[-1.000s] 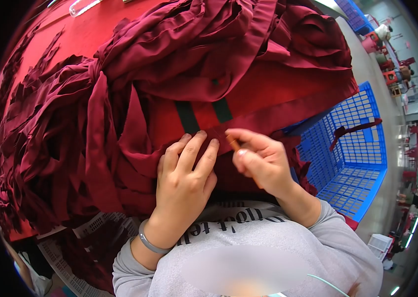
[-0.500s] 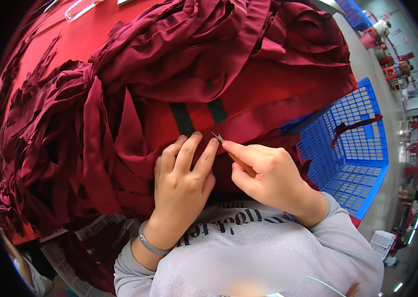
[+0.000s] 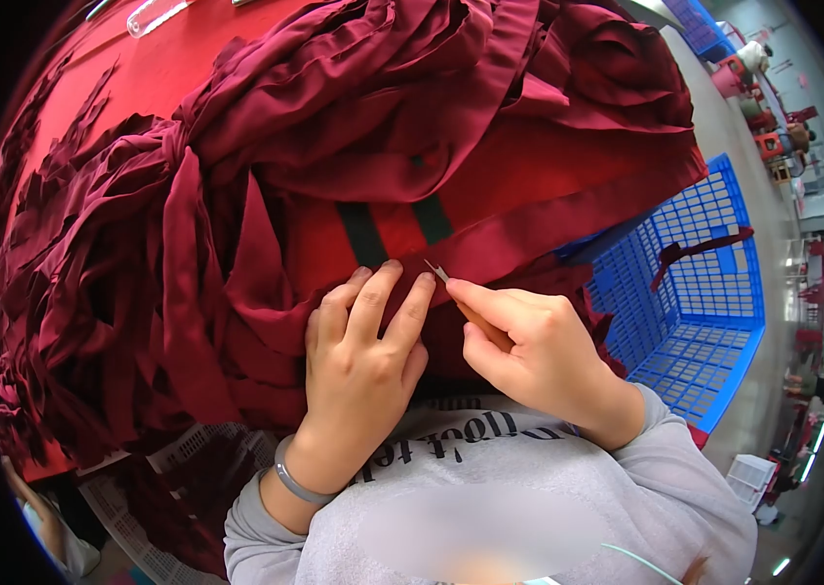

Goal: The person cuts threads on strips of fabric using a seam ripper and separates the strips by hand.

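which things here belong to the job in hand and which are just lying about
In the job:
slim tool in the right hand
maroon cloth under the left hand

Apparently just lying about:
clear plastic object on the red tabletop
blue basket, touched by neither hand
white crate

Red table pretty much buried in maroon fabric strips
They're tangled over most of it, one flat strip runs along the near edge, two dark green bands sit on bare red, plus some clear plastic thing far left.
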{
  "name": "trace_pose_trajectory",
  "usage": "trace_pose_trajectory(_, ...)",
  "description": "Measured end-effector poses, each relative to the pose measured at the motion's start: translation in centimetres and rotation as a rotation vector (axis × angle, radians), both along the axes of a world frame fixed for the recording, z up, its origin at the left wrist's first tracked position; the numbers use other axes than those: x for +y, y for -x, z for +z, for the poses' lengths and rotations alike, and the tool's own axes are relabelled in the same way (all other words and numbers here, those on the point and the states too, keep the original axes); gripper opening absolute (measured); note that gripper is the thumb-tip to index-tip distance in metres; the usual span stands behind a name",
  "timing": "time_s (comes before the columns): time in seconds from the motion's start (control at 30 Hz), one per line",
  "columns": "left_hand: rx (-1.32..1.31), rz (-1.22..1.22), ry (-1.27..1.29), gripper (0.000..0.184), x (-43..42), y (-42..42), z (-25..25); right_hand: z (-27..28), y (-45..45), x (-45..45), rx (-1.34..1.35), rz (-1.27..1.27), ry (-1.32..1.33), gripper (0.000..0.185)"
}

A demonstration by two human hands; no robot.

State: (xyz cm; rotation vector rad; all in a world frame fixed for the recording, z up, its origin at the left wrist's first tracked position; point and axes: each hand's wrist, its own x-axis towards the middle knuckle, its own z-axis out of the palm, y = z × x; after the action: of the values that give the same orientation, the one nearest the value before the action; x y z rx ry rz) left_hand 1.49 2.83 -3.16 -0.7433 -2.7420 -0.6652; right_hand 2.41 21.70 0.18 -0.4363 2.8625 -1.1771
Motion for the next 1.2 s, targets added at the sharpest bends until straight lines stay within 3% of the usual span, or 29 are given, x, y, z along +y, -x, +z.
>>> trace_pose_trajectory(0.43, 0.016, 0.000, 0.002, 0.050, 0.1, 0.0, -0.1, -0.1, -0.2, -1.1, 0.114, 0.001, -0.231, 0.039)
trace_pose_trajectory(0.73, 0.018, -0.001, -0.009, 0.050, 0.1, 0.0, -0.1, -1.2, 0.0, -1.3, 0.095, -0.021, -0.155, 0.037)
trace_pose_trajectory(0.93, 0.005, 0.006, -0.012, 0.050, 0.2, 0.0, 0.2, -3.3, 0.1, -0.8, -0.200, -0.112, 0.513, 0.033)
trace_pose_trajectory(1.2, -0.013, 0.019, -0.020, 0.051, 0.2, 0.0, 0.4, -5.2, -0.4, -0.6, -0.394, -0.123, 0.999, 0.032)
